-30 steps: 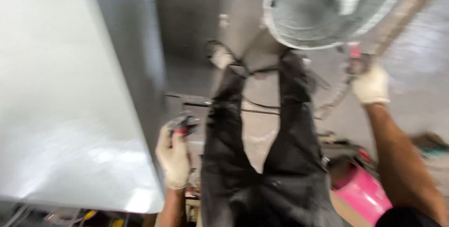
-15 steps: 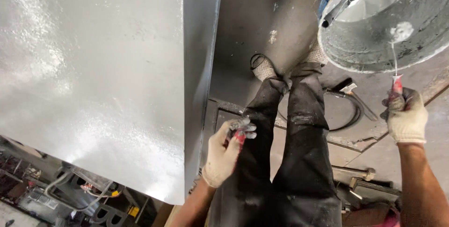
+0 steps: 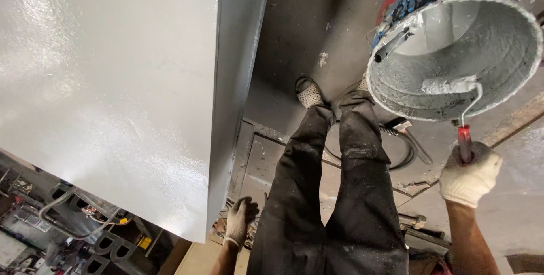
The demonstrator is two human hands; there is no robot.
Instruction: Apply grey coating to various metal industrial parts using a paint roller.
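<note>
The right hand (image 3: 469,173) has its fingers closed around the red handle of a paint roller (image 3: 458,91), and the roller head rests inside the paint bucket (image 3: 498,48). Left of the bucket, the left hand (image 3: 241,218) hangs beside the grey painted panel (image 3: 113,82), fingers loosely curled, probably holding nothing.

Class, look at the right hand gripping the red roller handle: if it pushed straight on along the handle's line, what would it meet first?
Most likely the paint bucket: the right hand points the roller into its grey-coated mouth, at the near rim. Depth is unclear.
</note>
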